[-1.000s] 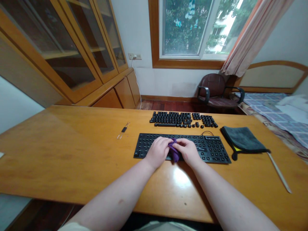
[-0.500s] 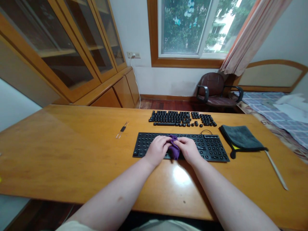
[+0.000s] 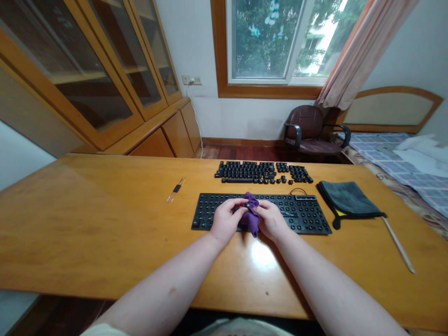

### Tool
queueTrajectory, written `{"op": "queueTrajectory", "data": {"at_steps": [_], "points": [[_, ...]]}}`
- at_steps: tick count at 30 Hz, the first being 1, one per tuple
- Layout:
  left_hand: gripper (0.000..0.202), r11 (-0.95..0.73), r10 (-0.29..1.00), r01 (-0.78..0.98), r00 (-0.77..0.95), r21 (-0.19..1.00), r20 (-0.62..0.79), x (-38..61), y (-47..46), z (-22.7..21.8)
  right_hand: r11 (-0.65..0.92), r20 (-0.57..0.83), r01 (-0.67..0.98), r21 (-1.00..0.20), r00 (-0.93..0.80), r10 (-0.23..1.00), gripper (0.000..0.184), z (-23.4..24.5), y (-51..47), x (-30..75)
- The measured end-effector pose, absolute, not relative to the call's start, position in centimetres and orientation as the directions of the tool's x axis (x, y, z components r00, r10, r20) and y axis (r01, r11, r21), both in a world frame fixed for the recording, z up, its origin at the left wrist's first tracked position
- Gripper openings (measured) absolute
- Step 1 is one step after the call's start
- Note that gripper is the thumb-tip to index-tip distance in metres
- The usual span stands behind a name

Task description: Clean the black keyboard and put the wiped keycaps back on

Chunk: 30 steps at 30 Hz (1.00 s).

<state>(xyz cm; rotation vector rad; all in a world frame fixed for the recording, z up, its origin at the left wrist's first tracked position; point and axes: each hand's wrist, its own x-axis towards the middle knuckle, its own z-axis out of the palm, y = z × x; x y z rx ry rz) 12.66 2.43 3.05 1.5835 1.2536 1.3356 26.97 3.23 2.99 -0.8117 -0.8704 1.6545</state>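
My left hand (image 3: 227, 217) pinches a small black keycap (image 3: 247, 205) between thumb and fingertips. Closed on a purple cloth (image 3: 251, 223), my right hand (image 3: 272, 218) meets it from the other side, and the cloth hangs down between both hands. Beneath them lies a black keyboard base (image 3: 311, 217) without most of its keycaps, its switches bare. Part of the base is hidden by my hands. Behind it, loose black keycaps (image 3: 245, 170) are laid out in keyboard order on the desk.
On the wooden desk (image 3: 105, 224), a wire keycap puller (image 3: 177, 188) lies to the left. A folded dark grey cloth (image 3: 350, 198) and a thin pale stick (image 3: 399, 242) lie to the right. Beyond the desk stand a chair (image 3: 308, 126) and a glass-door cabinet (image 3: 115, 84).
The black keycap now shows between my fingers, where the purple cloth covered that spot before. The cloth has opened out and hangs a little lower. The view has shifted slightly.
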Motion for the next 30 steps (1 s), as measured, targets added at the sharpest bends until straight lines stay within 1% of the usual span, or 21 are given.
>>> {"op": "queueTrajectory", "data": {"at_steps": [3,6,8,11,14,17,21,23,26,28,30], "points": [[0.019,-0.282,0.956,0.238,-0.014,0.929,0.294,12.7,2.4,3.3,-0.17,-0.093,-0.456,-0.874,-0.187,0.978,0.018,3.5,3.1,27.1],[0.019,-0.28,0.955,0.244,-0.032,0.928,0.296,12.6,2.5,3.6,-0.132,-0.056,-0.421,-0.897,-0.189,0.98,0.018,3.5,3.3,27.2],[0.02,-0.262,0.961,0.215,-0.035,0.941,0.275,12.5,2.6,3.6,-0.098,-0.02,-0.332,-0.938,-0.231,0.973,0.025,3.4,3.4,27.4],[0.023,-0.212,0.976,0.103,-0.021,0.972,0.215,12.5,2.8,3.3,-0.038,0.012,-0.177,-0.984,-0.271,0.963,0.038,3.2,3.6,27.7],[0.019,-0.188,0.982,0.056,-0.01,0.981,0.188,12.6,2.9,2.9,0.0,0.033,-0.134,-0.991,-0.24,0.97,0.042,3.2,3.5,27.9],[0.015,-0.205,0.978,0.106,-0.008,0.973,0.206,12.7,2.8,2.6,0.033,0.052,-0.104,-0.994,-0.188,0.981,0.04,3.4,3.4,27.9],[0.015,-0.233,0.972,0.165,-0.002,0.958,0.237,12.7,2.7,2.8,0.046,0.057,-0.095,-0.994,-0.108,0.993,0.034,3.3,3.3,27.8],[0.015,-0.242,0.969,0.175,0.006,0.954,0.245,12.7,2.7,2.9,0.046,0.052,-0.104,-0.994,-0.058,0.997,0.031,3.1,3.3,27.7],[0.017,-0.239,0.97,0.17,-0.001,0.956,0.242,12.7,2.8,2.9,0.07,0.068,-0.119,-0.99,0.023,0.997,0.023,3.0,3.4,27.8],[0.017,-0.229,0.973,0.157,-0.002,0.961,0.232,12.7,2.8,2.9,0.07,0.069,-0.117,-0.991,0.02,0.997,0.021,3.1,3.5,28.0],[0.017,-0.226,0.974,0.146,0.003,0.963,0.228,12.6,2.8,2.9,0.056,0.062,-0.09,-0.994,-0.059,0.996,0.024,3.2,3.7,28.3]]}}
